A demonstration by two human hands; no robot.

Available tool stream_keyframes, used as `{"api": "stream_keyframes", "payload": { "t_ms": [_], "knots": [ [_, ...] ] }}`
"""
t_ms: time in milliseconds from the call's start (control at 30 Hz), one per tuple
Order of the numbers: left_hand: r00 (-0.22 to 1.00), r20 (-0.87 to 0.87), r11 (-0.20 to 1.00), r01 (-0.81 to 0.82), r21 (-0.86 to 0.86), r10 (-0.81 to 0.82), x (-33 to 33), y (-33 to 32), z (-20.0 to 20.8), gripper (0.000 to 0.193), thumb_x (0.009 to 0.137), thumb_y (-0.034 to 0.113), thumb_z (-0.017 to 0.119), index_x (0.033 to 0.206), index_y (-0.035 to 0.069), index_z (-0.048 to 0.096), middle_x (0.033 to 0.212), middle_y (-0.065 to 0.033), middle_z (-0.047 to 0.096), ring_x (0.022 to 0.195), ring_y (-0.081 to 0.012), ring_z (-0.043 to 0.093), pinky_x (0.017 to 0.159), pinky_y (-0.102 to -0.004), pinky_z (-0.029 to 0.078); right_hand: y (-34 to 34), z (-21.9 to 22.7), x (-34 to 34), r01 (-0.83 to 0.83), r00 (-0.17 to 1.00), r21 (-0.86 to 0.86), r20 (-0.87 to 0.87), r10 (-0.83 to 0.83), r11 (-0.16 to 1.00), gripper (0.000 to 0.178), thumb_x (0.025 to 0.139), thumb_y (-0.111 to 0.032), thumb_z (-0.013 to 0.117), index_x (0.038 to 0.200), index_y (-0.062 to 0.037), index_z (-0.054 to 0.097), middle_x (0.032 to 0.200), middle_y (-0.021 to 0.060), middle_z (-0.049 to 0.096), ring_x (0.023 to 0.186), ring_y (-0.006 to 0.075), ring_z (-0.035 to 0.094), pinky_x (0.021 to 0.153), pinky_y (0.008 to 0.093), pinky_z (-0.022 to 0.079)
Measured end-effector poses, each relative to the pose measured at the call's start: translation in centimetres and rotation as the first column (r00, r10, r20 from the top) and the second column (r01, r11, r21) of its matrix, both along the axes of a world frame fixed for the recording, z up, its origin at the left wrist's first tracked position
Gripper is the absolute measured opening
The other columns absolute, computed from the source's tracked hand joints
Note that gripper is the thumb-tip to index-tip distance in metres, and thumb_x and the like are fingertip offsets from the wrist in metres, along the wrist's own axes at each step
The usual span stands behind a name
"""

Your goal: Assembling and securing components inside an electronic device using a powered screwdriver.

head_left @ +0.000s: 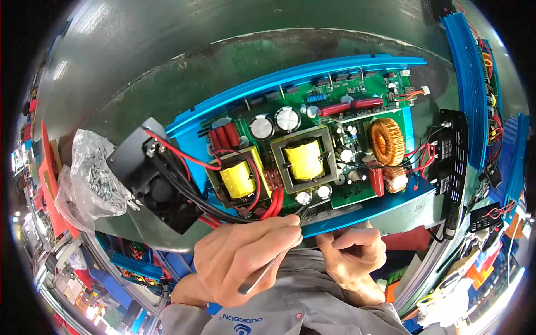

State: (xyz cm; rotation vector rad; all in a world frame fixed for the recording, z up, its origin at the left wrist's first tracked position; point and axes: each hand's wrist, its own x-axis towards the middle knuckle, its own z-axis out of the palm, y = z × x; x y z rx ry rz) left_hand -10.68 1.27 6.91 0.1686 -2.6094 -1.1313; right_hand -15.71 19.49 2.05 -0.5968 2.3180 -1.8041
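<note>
A green circuit board sits in a blue metal housing, carrying two yellow-wound transformers, a copper-wound ring coil and several capacitors. My left hand is closed around slim metal tweezers, whose tips reach the board's near edge beside two small round capacitors. Just below the housing's near edge is my right hand, its fingers curled in; anything they hold is hidden. Left of the board, a black end plate with a fan hangs on thick red and black wires.
A clear plastic bag of small metal parts lies at the left by an orange-red sheet. A black slotted end plate is wired at the right. More blue housings stand along the right side of the green table.
</note>
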Motion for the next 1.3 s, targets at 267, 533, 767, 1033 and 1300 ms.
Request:
{"api": "stream_keyframes", "payload": {
  "t_ms": [267, 533, 767, 1033, 1300],
  "knots": [
    [1.0, 0.027, 1.0, -0.003, 0.018, 0.003, 0.1, 0.3, 0.2, 0.034, 0.08, -0.001, 0.081, 0.106, 0.011, 0.064, 0.096, -0.0072, 0.077, 0.076, -0.0198, 0.072, 0.063, -0.0286, 0.054, 0.3, -0.3, 0.1, 0.009, 0.999, -0.001, -0.051, -0.009, 1.0, 0.037, 0.075, 0.009, 0.084, 0.081, -0.0074, 0.052, 0.081, 0.0079, 0.068, 0.071, 0.0125, 0.064, 0.066, 0.0252, 0.052],
    [0.999, 0.032, 0.999, -0.034, 0.006, 0.034, 0.0, 0.3, 0.1, 0.032, 0.08, 0.002, 0.082, 0.105, 0.012, 0.064, 0.096, -0.0059, 0.077, 0.079, -0.0215, 0.072, 0.067, -0.0314, 0.054, -0.4, 0.1, 0.5, 0.064, 0.998, 0.046, -0.015, -0.063, 0.997, 0.037, 0.076, 0.009, 0.084, 0.08, -0.0077, 0.051, 0.081, 0.0082, 0.069, 0.07, 0.0121, 0.063, 0.065, 0.0248, 0.051],
    [0.994, -0.089, 0.998, 0.056, -0.028, -0.058, 0.0, -0.3, -0.5, 0.041, 0.076, 0.0, 0.084, 0.112, 0.003, 0.065, 0.097, -0.01, 0.076, 0.074, -0.02, 0.072, 0.058, -0.027, 0.053, -0.5, 0.1, 0.4, 0.061, 0.998, -0.004, -0.019, -0.061, 0.998, 0.039, 0.076, 0.009, 0.083, 0.078, -0.008, 0.048, 0.08, 0.0096, 0.068, 0.069, 0.0117, 0.061, 0.063, 0.0238, 0.049],
    [0.995, -0.08, 0.997, 0.061, -0.042, -0.065, 0.0, 0.0, -0.3, 0.041, 0.076, 0.0, 0.084, 0.113, 0.003, 0.065, 0.097, -0.01, 0.077, 0.073, -0.0193, 0.072, 0.057, -0.0266, 0.052, -0.4, 0.0, 0.6, 0.045, 0.998, 0.036, -0.039, -0.044, 0.998, 0.043, 0.076, 0.011, 0.083, 0.077, -0.0087, 0.045, 0.081, 0.0102, 0.068, 0.069, 0.0109, 0.061, 0.063, 0.0231, 0.048],
    [0.999, 0.015, 0.999, -0.035, 0.013, 0.035, 0.0, 0.4, 0.1, 0.029, 0.082, 0.004, 0.081, 0.105, 0.012, 0.064, 0.095, -0.0054, 0.077, 0.078, -0.0201, 0.072, 0.064, -0.0294, 0.052, -0.6, -0.2, 0.3, 0.122, 0.992, 0.068, -0.022, -0.121, 0.99, 0.039, 0.076, 0.008, 0.085, 0.083, -0.0059, 0.049, 0.089, 0.0106, 0.065, 0.073, 0.0118, 0.06, 0.063, 0.0225, 0.047]
  ]
}}
